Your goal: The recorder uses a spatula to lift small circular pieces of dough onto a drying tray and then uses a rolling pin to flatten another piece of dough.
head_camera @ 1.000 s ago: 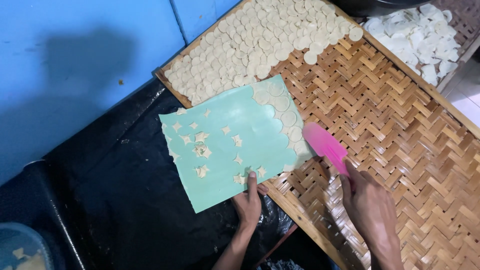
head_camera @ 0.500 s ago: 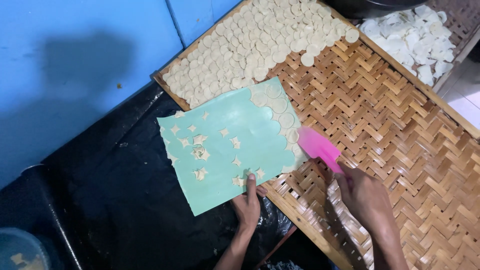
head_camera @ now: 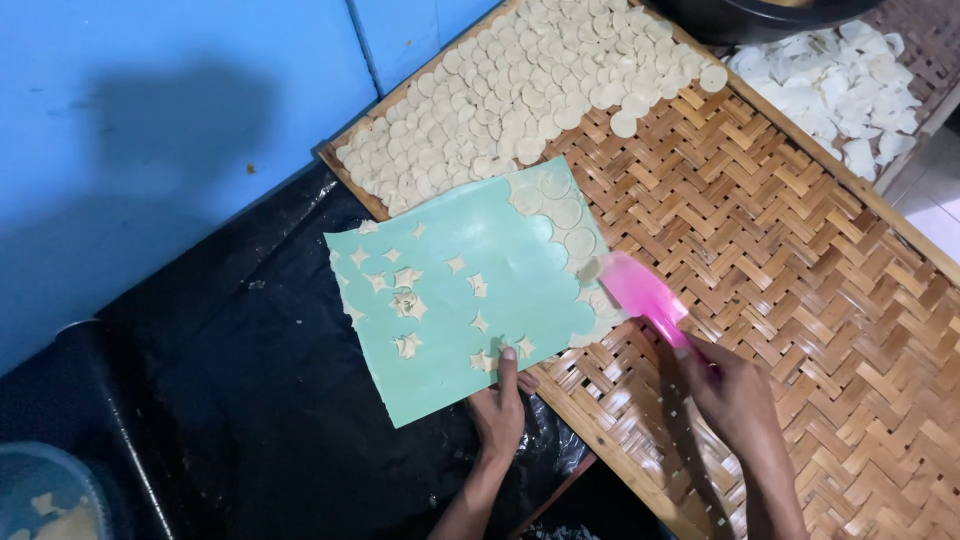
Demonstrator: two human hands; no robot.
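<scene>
Two hands — left hand (head_camera: 500,418) pins one green sheet (head_camera: 462,290), right hand (head_camera: 735,393) grips one pink scraper (head_camera: 642,293).

No packages, labels, signs or screens show anywhere in this view.
</scene>
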